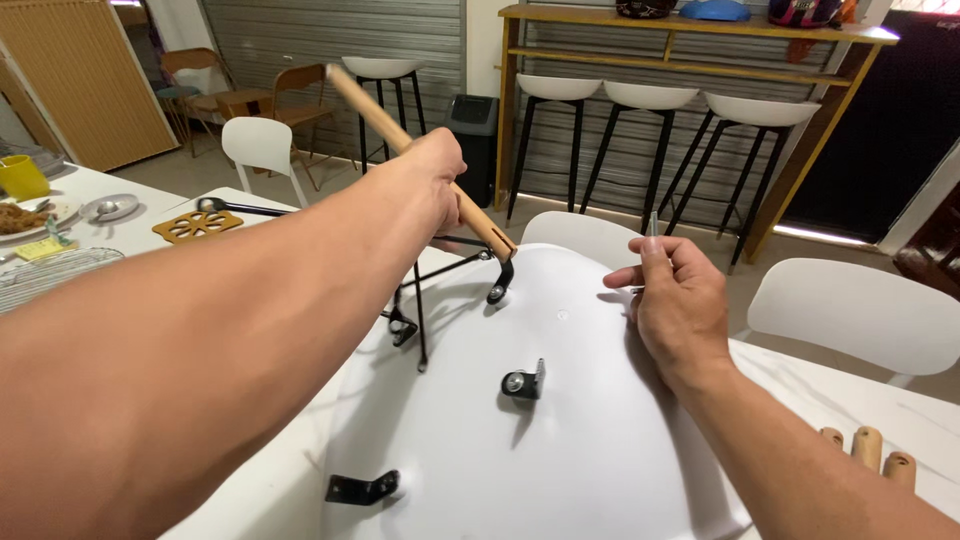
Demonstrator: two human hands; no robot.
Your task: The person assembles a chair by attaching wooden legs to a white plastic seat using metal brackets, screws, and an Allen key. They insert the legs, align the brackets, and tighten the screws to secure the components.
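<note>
— What's your left hand [432,165] doing?
— It grips the wooden leg [415,150], tilted over the upturned white seat [560,440].
— Your right hand [672,300]?
— You pinch a small metal tool [653,225] beside it.

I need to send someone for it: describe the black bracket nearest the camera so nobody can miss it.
Start at the upturned white chair seat on the table. At its near left edge lies a flat black bracket. Unlike the upright bracket at mid-seat, it lies flat and shows no silver bolt.

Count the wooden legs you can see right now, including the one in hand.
4. One wooden leg is gripped in the left hand above the white seat shell. Three loose legs lie at the table's right edge, only their ends showing; others may be hidden.
</note>
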